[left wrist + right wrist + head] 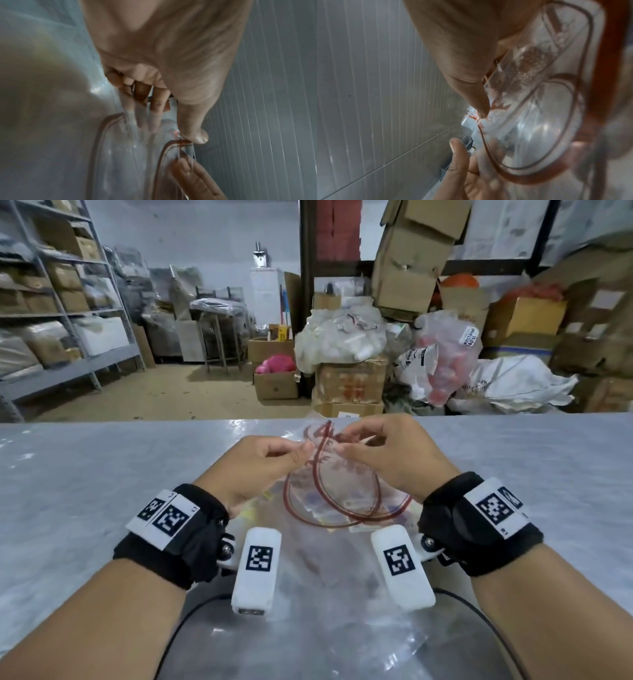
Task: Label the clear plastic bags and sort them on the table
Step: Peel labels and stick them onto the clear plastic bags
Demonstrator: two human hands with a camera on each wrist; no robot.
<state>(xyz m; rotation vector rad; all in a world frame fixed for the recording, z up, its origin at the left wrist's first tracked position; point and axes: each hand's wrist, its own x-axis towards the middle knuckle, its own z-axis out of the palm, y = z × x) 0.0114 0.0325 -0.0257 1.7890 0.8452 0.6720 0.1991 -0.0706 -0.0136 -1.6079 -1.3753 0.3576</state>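
A clear plastic bag [342,491] with red printed curved lines hangs between both hands above the grey table [85,491]. My left hand [301,451] pinches its upper edge between thumb and fingers. My right hand [346,445] pinches the same edge just to the right, a few centimetres away. In the left wrist view the left hand [175,131] has its thumb on the bag [128,155] and its fingers show through the plastic. In the right wrist view the right hand [488,106] presses its thumb on the bag [539,121] near the red print.
More clear plastic [325,594] lies on the table under the wrists, with small colourful packets [253,511] beneath it. A black cable [191,611] curves at the near edge. Beyond the far edge stand cardboard boxes [349,385], filled sacks and metal shelving [68,320].
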